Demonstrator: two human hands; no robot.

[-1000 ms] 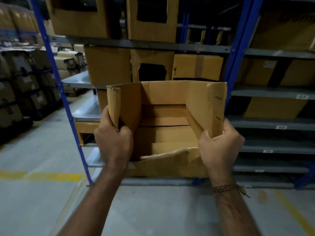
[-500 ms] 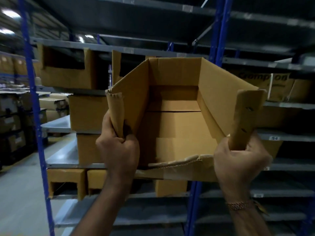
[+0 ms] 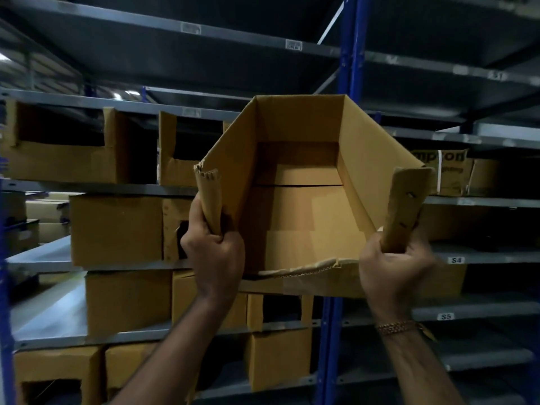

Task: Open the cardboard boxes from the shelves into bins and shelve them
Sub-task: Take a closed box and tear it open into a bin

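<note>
Holding the cut-open cardboard box (image 3: 304, 206) up at shelf height, both hands on it. Left hand (image 3: 214, 252) is wrapped round the curled front-left corner flap (image 3: 209, 197), fingers closed tight on it. Just past that hand, further left, sit finished bins (image 3: 117, 229) on the grey shelves (image 3: 43, 255), window cutouts facing out. Between the two hands the box's torn low front lip (image 3: 309, 268) shows raw corrugation; inside looks empty, bottom flaps flat. Right hand (image 3: 394, 267) grips the rolled front-right flap (image 3: 406, 209) the same way, bracelet (image 3: 394, 327) at the wrist. Beyond the right hand: blue upright (image 3: 347, 83) and a printed carton (image 3: 450, 171) on the next bay.

Handling call: empty single-wall cardboard, so light, but floppy where the front is cut away. Those rolled flaps crush and could tear along the fold. Better purchase would be under the base or on the intact side walls when sliding it onto a shelf. Torn edge is rough, not slippery.
</note>
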